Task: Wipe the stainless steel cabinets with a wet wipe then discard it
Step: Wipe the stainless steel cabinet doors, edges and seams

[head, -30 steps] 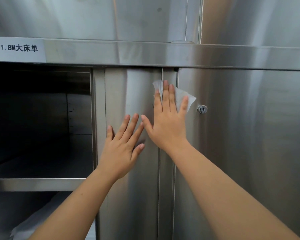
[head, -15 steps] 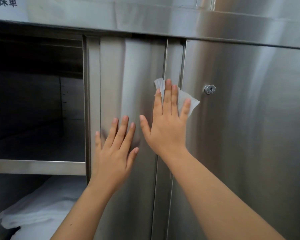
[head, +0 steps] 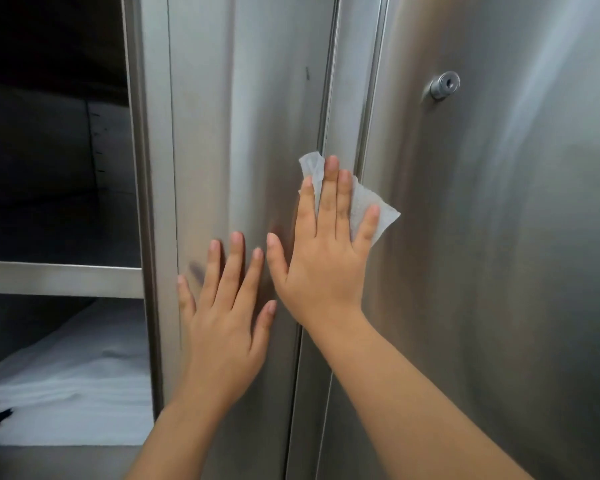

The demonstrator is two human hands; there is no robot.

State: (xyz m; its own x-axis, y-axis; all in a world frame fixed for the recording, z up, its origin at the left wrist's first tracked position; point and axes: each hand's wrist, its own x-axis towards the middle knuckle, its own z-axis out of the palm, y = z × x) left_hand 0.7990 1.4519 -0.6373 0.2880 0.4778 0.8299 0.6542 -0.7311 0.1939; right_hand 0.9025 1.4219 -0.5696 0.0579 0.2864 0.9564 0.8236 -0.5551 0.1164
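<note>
Wet wipe [head: 361, 209] pinned under the right hand's [head: 323, 268] straight, spread fingers [head: 328, 188] against cabinet door [head: 482, 237]; left hand [head: 222, 327] flat, fingers splayed.

One wide-angle camera, worn on the person's head, faces forward and downward at the steel cabinet doors [head: 250, 98] from close up (they fill most of the frame), with an open shelf [head: 59, 275] at the left edge.
</note>
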